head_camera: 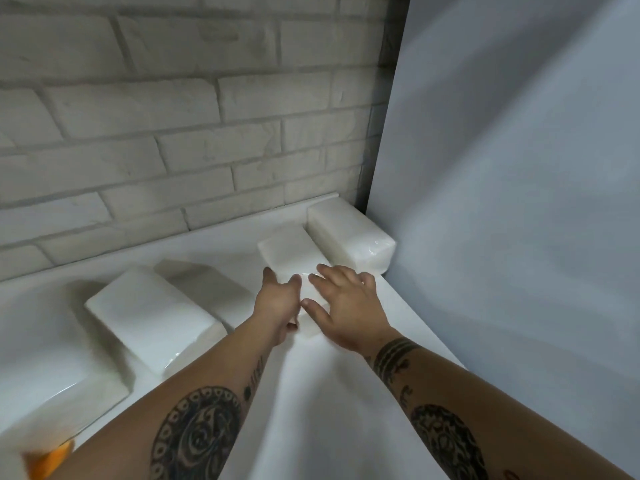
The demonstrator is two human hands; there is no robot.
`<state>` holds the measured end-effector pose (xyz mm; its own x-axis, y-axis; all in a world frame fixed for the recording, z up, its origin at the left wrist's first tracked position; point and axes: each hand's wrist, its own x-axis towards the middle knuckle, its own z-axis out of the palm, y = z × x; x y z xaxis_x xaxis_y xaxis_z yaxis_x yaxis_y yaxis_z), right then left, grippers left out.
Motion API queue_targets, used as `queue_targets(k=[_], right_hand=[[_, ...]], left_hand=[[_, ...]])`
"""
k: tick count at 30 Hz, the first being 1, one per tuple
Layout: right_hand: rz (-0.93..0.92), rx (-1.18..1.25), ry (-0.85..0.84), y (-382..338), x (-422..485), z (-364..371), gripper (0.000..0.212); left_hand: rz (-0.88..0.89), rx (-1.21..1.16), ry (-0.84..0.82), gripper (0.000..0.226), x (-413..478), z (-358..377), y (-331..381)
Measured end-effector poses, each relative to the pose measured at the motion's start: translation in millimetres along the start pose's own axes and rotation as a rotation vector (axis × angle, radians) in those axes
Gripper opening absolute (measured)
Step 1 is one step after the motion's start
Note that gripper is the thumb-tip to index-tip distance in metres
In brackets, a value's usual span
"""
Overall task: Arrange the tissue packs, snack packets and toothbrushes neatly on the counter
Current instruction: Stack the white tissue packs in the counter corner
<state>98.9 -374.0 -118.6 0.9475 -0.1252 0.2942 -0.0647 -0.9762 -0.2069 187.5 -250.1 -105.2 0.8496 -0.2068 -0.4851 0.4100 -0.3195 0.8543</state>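
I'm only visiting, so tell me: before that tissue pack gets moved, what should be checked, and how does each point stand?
1. Both hands on the middle tissue pack: ok; left hand at its side, right hand spread on top.
2. Left hand's grip: cannot tell, blurred.
3. Flush with the corner tissue pack: not ok; the middle one sits nearer the person.
4. Room to slide: ok; bare counter shows nearer the person.
5. Snack packets, toothbrushes located: cannot tell; only an orange thing shows at the bottom-left edge.
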Motion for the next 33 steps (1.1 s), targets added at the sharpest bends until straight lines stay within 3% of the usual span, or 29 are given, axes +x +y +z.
queue_targets(k=[3, 7, 12, 24, 30, 33], right_hand=[[-0.032, -0.090, -0.074, 10.1, 16.6, -7.1, 0.064], [0.030, -0.091, -0.173, 23.8, 36.3, -8.2, 0.075], [0.094, -0.012, -0.268, 32.7, 53.6, -4.8, 0.077], [0.080, 0.087, -0.125, 46.7, 66.5, 9.3, 0.090], [0.069, 0.219, -0.100, 54.6, 71.6, -3.3, 0.080], [0.194, 0.233, 0.061, 54.2, 77.4, -7.8, 0.073]], left_hand=[[-0.008, -0.022, 0.016, 0.061, 7.4, 6.0, 11.1], [0.015, -0.055, 0.025, 0.033, 17.6, 12.6, 19.6], [0.035, -0.086, 0.005, 0.032, 32.5, 17.2, 25.6], [0.071, -0.059, 0.035, 0.029, 45.7, 22.6, 35.2], [0.092, -0.121, 0.070, 0.023, 45.2, 23.0, 33.3], [0.113, -0.106, 0.081, 0.052, 44.3, 23.7, 35.7]])
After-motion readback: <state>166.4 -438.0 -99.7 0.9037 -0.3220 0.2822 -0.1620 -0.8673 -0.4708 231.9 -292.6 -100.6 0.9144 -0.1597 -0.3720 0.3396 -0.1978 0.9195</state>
